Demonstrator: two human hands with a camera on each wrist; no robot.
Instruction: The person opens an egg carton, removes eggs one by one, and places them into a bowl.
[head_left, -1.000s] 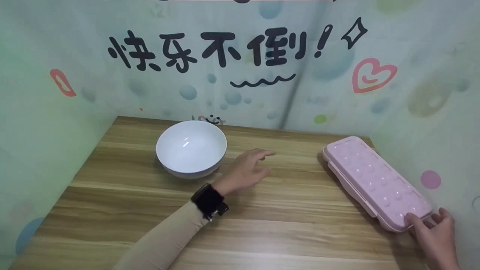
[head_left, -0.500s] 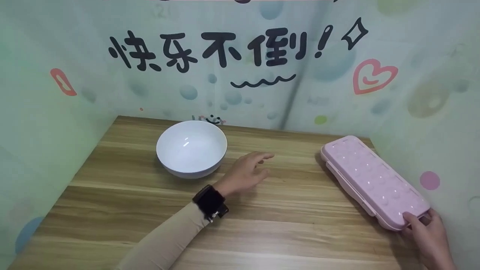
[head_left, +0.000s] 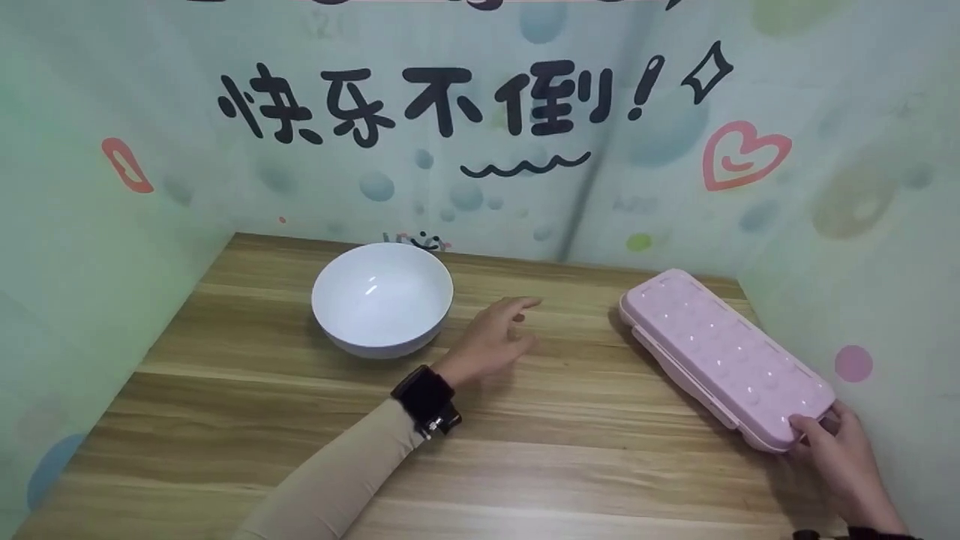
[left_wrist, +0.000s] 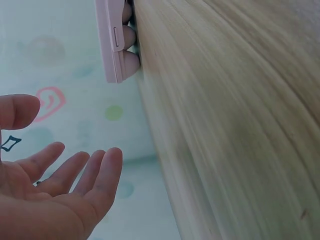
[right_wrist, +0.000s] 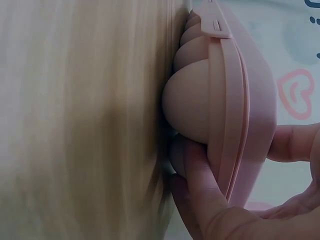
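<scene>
A pink plastic egg box (head_left: 724, 356) with a bumpy lid lies slantwise on the right of the table, its lid down and side clasp fastened. Rounded cups (right_wrist: 187, 100) bulge from its underside in the right wrist view. My right hand (head_left: 844, 454) grips the near end, thumb on the lid and fingers tucked beneath. Over the middle of the table is my left hand (head_left: 487, 341), holding nothing, its fingers loosely spread and pointing right toward the box. A white bowl (head_left: 382, 296) stands just behind and left of that hand, with nothing inside it.
The wood-grain table (head_left: 525, 465) meets a printed cloth (head_left: 525, 195) along its back edge, and cloth walls rise at both sides. The right-hand cloth (head_left: 892, 300) runs close beside the egg box.
The egg box has shifted left across the table together with my right hand, which keeps its grip. My left hand has barely moved, and the bowl stays in place.
</scene>
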